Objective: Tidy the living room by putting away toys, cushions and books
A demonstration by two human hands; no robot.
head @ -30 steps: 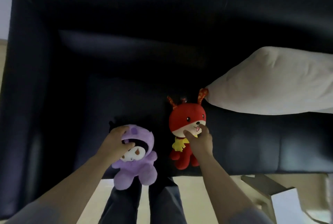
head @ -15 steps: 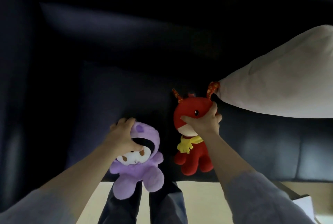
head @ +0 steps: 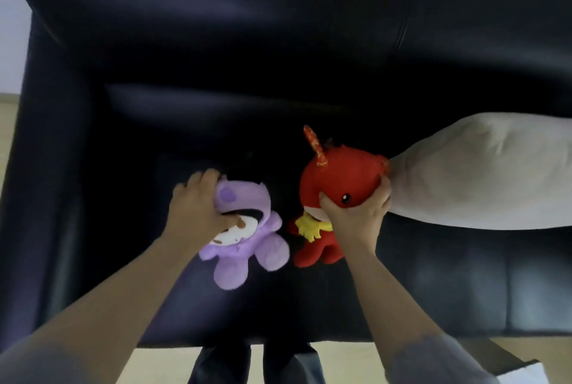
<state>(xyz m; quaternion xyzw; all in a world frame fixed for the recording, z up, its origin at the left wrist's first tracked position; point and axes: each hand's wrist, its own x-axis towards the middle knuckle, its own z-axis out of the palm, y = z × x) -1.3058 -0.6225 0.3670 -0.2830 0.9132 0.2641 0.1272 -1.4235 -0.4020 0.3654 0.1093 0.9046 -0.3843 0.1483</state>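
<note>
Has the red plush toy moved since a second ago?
Yes. Gripped at the head by the right hand, the red plush toy has its feet farther from the front edge of the sofa, and its head tipped toward the white cushion.

Right hand [head: 356, 222], earlier only touching the face of the red plush [head: 337, 176], now clasps its head; the purple plush [head: 247, 247] tilts, both raised up-frame.

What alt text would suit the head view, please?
The left hand grips a purple plush toy and the right hand grips a red plush toy, both by the head, at a dark sofa bearing a pale cushion.
</note>
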